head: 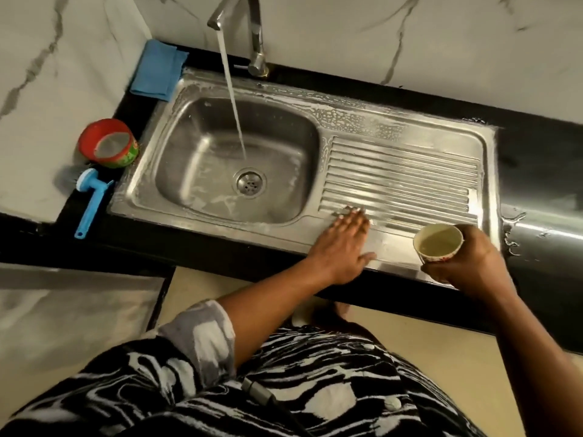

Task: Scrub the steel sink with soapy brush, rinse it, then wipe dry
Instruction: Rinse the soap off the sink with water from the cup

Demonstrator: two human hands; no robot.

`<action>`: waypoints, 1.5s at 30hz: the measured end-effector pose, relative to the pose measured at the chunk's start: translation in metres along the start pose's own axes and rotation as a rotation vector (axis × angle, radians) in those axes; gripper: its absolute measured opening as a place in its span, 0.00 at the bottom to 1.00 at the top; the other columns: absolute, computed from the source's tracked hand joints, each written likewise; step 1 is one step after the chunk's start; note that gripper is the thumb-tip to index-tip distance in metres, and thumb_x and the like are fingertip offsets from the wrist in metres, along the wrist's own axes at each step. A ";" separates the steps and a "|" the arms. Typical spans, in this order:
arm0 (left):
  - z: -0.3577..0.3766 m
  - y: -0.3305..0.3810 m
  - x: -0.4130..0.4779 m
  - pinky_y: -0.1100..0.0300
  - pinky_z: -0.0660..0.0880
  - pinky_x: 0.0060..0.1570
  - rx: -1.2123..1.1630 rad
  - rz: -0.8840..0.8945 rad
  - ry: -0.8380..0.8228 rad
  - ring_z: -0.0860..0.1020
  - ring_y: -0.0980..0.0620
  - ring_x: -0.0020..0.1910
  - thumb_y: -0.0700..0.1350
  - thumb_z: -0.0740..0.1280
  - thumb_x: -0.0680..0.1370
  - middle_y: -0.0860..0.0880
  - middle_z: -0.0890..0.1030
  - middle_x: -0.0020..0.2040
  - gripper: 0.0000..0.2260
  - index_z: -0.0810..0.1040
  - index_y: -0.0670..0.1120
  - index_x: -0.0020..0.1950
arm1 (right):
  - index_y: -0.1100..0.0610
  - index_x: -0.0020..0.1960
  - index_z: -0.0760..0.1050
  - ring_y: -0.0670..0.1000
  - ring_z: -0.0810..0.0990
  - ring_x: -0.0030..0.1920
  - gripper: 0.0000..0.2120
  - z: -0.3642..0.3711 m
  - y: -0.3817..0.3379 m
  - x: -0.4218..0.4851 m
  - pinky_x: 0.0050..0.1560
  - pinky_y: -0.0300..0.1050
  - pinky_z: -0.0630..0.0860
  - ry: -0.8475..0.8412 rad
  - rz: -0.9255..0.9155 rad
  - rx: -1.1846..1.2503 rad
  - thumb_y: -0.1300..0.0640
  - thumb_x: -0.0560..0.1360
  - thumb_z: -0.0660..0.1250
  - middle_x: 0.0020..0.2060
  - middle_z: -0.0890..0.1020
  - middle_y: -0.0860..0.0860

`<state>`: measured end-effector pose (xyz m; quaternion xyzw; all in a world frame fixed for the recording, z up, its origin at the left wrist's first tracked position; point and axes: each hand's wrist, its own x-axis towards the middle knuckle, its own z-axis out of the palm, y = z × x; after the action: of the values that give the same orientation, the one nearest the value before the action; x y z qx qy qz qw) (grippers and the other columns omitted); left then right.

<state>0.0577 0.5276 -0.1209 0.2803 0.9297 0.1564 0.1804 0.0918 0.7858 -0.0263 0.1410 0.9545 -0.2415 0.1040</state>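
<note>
The steel sink (pixel 176 99) has a basin on the left and a ribbed drainboard (pixel 400 175) on the right, both streaked with soap foam. Water runs from the tap (pixel 252 33) into the basin near the drain (pixel 249 183). My left hand (pixel 342 247) lies flat with straight fingers on the near end of the drainboard. My right hand (pixel 467 263) grips a small cup (pixel 438 244) filled with water at the sink's near right edge. A blue brush (pixel 90 200) lies on the counter left of the sink. A folded blue cloth (pixel 156 70) lies at the back left corner.
A red and green tub (pixel 108 143) of soap stands beside the brush on the black counter (pixel 536 159). Marble walls enclose the back and left. Water is splashed on the counter right of the sink.
</note>
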 end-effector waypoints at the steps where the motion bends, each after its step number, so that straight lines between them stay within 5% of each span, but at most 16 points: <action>1: 0.006 0.019 0.013 0.46 0.45 0.84 0.015 0.062 -0.029 0.42 0.44 0.86 0.64 0.51 0.86 0.41 0.42 0.86 0.38 0.43 0.41 0.86 | 0.55 0.65 0.73 0.56 0.79 0.52 0.41 -0.006 0.007 0.003 0.49 0.51 0.76 0.003 0.008 -0.004 0.53 0.57 0.87 0.56 0.81 0.55; 4: 0.018 0.058 0.047 0.47 0.43 0.84 0.089 0.199 -0.117 0.42 0.45 0.86 0.64 0.52 0.86 0.43 0.41 0.86 0.38 0.42 0.42 0.87 | 0.54 0.66 0.74 0.58 0.79 0.53 0.41 -0.020 0.025 0.016 0.49 0.50 0.74 -0.008 0.042 -0.038 0.53 0.57 0.87 0.57 0.80 0.55; 7: 0.023 0.059 0.067 0.47 0.40 0.84 0.112 0.149 -0.168 0.37 0.47 0.85 0.67 0.50 0.85 0.44 0.35 0.85 0.41 0.38 0.43 0.86 | 0.54 0.65 0.73 0.58 0.79 0.55 0.41 -0.027 0.042 0.027 0.51 0.52 0.76 -0.008 0.047 -0.051 0.53 0.56 0.86 0.57 0.80 0.56; 14: 0.016 0.007 0.040 0.47 0.34 0.83 0.035 -0.158 -0.075 0.29 0.46 0.82 0.67 0.44 0.85 0.44 0.26 0.82 0.40 0.28 0.44 0.83 | 0.50 0.64 0.73 0.56 0.79 0.52 0.42 -0.028 0.050 0.057 0.50 0.52 0.78 -0.083 -0.024 -0.045 0.45 0.54 0.85 0.55 0.80 0.52; 22: 0.002 -0.064 0.006 0.43 0.39 0.83 0.008 -0.585 0.003 0.29 0.44 0.83 0.71 0.42 0.82 0.41 0.28 0.83 0.44 0.30 0.41 0.83 | 0.54 0.65 0.72 0.57 0.77 0.55 0.41 -0.031 0.039 0.079 0.52 0.52 0.75 -0.091 -0.101 0.023 0.52 0.57 0.86 0.56 0.78 0.53; 33: 0.031 0.095 0.122 0.44 0.41 0.83 0.168 0.137 -0.125 0.35 0.44 0.85 0.68 0.49 0.85 0.42 0.35 0.85 0.42 0.37 0.41 0.86 | 0.54 0.65 0.70 0.61 0.77 0.56 0.44 -0.052 0.074 0.087 0.53 0.58 0.78 -0.135 -0.039 -0.293 0.41 0.56 0.85 0.57 0.77 0.57; 39: 0.029 0.064 0.108 0.46 0.37 0.83 0.145 -0.054 -0.042 0.33 0.46 0.84 0.68 0.48 0.85 0.43 0.34 0.85 0.41 0.37 0.42 0.86 | 0.58 0.67 0.67 0.62 0.75 0.60 0.47 -0.033 0.047 0.105 0.50 0.61 0.80 -0.139 -0.105 -0.577 0.34 0.59 0.81 0.58 0.76 0.57; 45: 0.013 -0.004 0.069 0.47 0.34 0.82 0.078 -0.319 0.044 0.30 0.46 0.83 0.69 0.43 0.85 0.43 0.30 0.84 0.41 0.31 0.43 0.84 | 0.60 0.65 0.68 0.62 0.76 0.59 0.41 0.002 -0.013 0.117 0.48 0.58 0.81 -0.060 -0.209 -0.540 0.35 0.66 0.78 0.58 0.77 0.57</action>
<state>0.0073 0.5666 -0.1515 0.1325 0.9716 0.0955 0.1713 -0.0216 0.7993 -0.0537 0.0018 0.9901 0.0077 0.1405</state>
